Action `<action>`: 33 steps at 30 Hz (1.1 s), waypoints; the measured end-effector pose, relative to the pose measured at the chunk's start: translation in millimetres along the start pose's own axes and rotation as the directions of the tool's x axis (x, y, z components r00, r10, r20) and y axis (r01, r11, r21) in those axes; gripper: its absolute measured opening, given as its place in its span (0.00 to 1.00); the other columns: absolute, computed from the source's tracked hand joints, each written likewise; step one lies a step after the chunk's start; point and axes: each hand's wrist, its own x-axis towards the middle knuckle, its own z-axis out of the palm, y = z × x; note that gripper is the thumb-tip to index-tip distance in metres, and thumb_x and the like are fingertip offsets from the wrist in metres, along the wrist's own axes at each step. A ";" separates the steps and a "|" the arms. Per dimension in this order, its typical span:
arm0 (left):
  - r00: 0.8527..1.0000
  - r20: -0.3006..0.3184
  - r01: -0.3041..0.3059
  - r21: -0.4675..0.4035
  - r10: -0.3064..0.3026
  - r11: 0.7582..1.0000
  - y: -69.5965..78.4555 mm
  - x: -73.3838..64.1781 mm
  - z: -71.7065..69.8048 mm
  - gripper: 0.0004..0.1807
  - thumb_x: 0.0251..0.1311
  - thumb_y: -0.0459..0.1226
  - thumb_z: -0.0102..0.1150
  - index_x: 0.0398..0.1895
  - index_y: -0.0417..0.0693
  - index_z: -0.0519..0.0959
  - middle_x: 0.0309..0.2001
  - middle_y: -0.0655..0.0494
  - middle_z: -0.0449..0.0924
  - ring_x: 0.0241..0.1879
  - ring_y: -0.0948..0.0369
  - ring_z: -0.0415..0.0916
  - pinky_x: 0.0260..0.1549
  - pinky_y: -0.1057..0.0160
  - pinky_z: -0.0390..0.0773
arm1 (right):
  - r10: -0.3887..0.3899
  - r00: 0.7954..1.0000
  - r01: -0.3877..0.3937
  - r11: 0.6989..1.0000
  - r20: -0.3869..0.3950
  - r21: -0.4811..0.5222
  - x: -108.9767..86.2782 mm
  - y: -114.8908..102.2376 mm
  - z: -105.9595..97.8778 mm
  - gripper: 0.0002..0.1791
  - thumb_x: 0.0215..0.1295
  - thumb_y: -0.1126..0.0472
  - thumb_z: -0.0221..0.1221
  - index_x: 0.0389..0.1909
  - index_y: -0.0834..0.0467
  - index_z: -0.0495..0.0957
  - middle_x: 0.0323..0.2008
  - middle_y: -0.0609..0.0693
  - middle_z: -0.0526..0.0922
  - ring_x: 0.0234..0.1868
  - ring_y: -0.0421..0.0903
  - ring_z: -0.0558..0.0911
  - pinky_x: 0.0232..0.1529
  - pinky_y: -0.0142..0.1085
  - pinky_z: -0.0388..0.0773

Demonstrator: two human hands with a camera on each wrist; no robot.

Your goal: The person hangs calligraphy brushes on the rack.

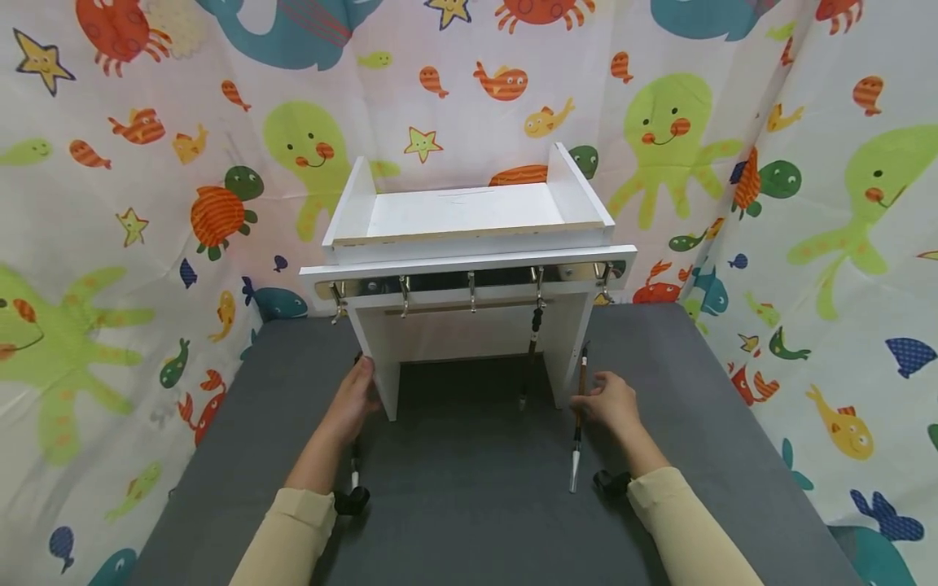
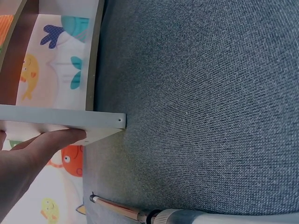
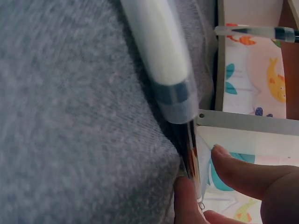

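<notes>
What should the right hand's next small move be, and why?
I'd probably bring the thumb of the right hand in to pinch the brush beside the rack: in the right wrist view the thumb stands apart from it while a fingertip is at its handle. The left hand at the left side panel may help steady things.

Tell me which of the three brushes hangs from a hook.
The brush on the second hook from the right. The others are off the hooks: one by the right hand, one by the left hand.
</notes>
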 end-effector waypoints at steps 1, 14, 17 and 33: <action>1.000 -0.003 0.002 -0.002 -0.002 1.000 -0.5 0.1 0.0 0.46 0.76 0.61 0.29 0.81 0.40 0.34 0.81 0.39 0.30 0.78 0.35 0.34 0.65 0.25 0.55 | 0.006 1.000 -0.006 1.000 -0.006 -0.017 0.6 -0.7 0.8 0.44 0.56 0.59 0.74 0.70 0.70 0.64 0.50 0.69 0.82 0.30 0.48 0.87 0.31 0.40 0.86; 1.000 -0.010 -0.011 -0.010 0.011 1.000 -1.9 -0.6 0.6 0.47 0.75 0.62 0.31 0.81 0.39 0.35 0.81 0.37 0.30 0.78 0.34 0.35 0.64 0.25 0.55 | -0.007 1.000 0.006 0.997 -0.024 -0.075 3.6 1.1 3.3 0.38 0.52 0.69 0.67 0.67 0.68 0.68 0.50 0.67 0.84 0.49 0.62 0.83 0.40 0.47 0.84; 1.000 -0.009 -0.006 -0.013 0.006 1.000 -2.2 0.0 0.2 0.47 0.75 0.62 0.31 0.81 0.40 0.35 0.81 0.39 0.31 0.78 0.35 0.36 0.65 0.25 0.56 | 0.005 1.000 -0.005 1.000 -0.015 -0.019 0.4 0.2 1.6 0.36 0.56 0.72 0.62 0.68 0.69 0.67 0.51 0.69 0.83 0.44 0.59 0.85 0.33 0.42 0.84; 1.000 0.001 -0.007 -0.022 0.007 1.000 0.4 -1.6 0.9 0.46 0.76 0.61 0.31 0.81 0.39 0.35 0.81 0.39 0.31 0.79 0.35 0.36 0.64 0.25 0.56 | -0.055 0.998 0.055 0.990 -0.003 0.133 -13.9 -20.1 -25.9 0.25 0.66 0.69 0.60 0.64 0.69 0.71 0.53 0.66 0.83 0.50 0.58 0.85 0.41 0.43 0.85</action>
